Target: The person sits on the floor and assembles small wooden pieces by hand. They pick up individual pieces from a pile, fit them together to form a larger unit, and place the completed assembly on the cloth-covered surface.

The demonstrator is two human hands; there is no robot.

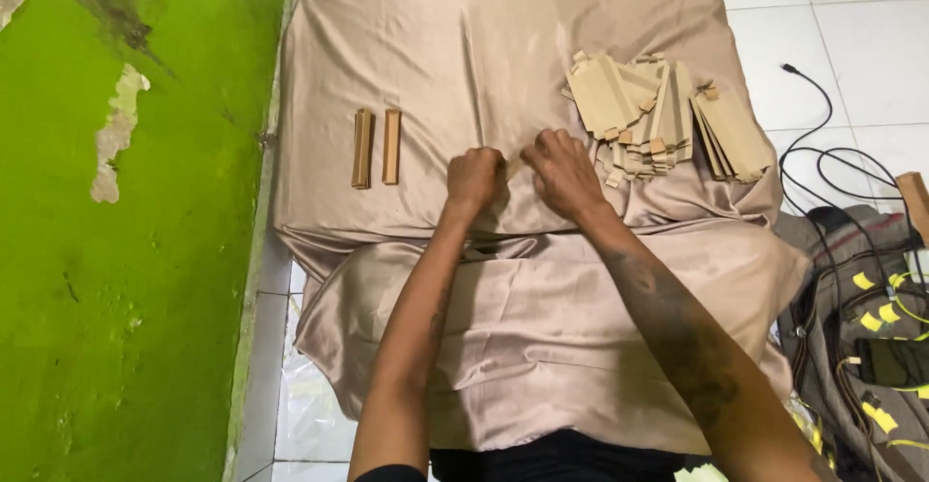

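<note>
Both forearms reach up the frame from the head camera, over a beige satin cloth (503, 346) draped on a low table. Left hand (474, 180) is curled into a near fist; right hand (563, 174) is also curled, and between them they pinch a small flat cardboard piece (513, 165), mostly hidden by the fingers. How firmly either grips it I cannot tell.

2 folded cardboard sticks (375, 147) lie side by side to the left, well apart from the hands. A loose stack of flat cardboard blanks (658, 114) sits just beside the right hand.

Risks, as I judge them: the slick cloth could slide under pressure, a right-wrist nudge could scatter the stack, and a skewed crease could spoil the piece.
</note>
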